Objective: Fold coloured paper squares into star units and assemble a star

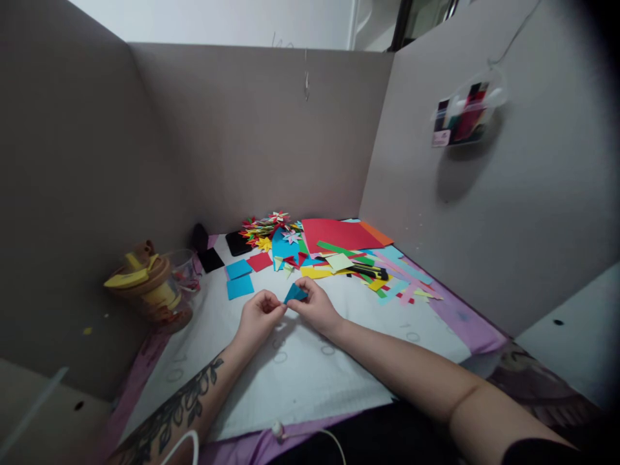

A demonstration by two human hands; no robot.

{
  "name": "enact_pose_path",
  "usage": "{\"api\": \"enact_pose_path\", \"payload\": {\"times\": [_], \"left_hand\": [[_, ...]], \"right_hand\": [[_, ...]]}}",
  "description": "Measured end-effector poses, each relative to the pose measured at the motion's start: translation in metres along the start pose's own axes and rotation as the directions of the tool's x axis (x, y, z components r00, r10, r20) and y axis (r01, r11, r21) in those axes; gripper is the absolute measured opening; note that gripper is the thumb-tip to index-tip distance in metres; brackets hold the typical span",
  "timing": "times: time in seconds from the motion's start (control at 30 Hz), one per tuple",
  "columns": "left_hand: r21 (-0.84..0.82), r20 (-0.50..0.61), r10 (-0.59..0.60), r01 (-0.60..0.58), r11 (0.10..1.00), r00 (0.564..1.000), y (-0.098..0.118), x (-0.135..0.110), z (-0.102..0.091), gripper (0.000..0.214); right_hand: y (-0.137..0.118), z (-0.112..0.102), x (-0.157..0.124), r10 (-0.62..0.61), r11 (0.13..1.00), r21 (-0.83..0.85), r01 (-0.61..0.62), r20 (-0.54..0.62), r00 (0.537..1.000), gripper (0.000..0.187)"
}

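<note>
The blue paper piece (pixel 295 294), folded small, sits in the gap between the two hands, lifted just above the white mat (pixel 300 381) on the bench. Its long axis runs left to right, with the pointed end toward the left. The right hand (pixel 316 307) is closed on its right part, thumb on top. The left hand (pixel 259 316) pinches the left tip with thumb and fingertips, so both hands grip it and neither is clearly nearer.

Just beyond the left hand lie two flat blue squares (pixel 239 278), with one red square (pixel 260 261) to their right. Farther off there is one heap of folded paper stars (pixel 266 229), one large red sheet (pixel 339 234) and scattered coloured strips (pixel 402 287). One jar (pixel 148 294) stands at the far left.
</note>
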State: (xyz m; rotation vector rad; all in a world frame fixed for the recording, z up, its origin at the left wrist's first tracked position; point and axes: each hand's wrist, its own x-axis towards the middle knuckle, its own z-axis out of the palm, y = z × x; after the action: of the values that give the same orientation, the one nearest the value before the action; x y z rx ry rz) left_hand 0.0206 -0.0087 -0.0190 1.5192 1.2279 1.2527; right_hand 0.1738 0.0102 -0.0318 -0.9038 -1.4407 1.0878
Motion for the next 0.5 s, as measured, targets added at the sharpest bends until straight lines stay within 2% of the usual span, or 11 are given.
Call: {"api": "enact_pose_path", "payload": {"times": [0.17,0.3,0.4,0.5], "left_hand": [[0.053,0.023,0.041,-0.042,0.998,0.999,0.002,-0.002,0.0,0.014],[0.129,0.076,0.094,-0.103,0.986,0.993,0.001,-0.003,-0.001,0.009],[0.138,0.11,0.097,-0.112,0.984,0.989,0.002,-0.001,0.0,0.009],[0.082,0.141,0.054,-0.066,0.994,0.989,0.004,0.001,0.001,0.01]], "right_hand": [[-0.007,0.001,-0.002,-0.065,0.997,-0.054,0.063,-0.042,0.997,0.036],[-0.011,0.002,-0.005,0.005,1.0,-0.018,-0.004,0.04,0.999,0.043],[-0.012,0.002,-0.005,0.028,0.999,-0.045,-0.027,0.021,0.999,0.04],[-0.012,0.001,-0.002,0.073,0.997,0.031,-0.074,0.016,0.997,0.041]]}}
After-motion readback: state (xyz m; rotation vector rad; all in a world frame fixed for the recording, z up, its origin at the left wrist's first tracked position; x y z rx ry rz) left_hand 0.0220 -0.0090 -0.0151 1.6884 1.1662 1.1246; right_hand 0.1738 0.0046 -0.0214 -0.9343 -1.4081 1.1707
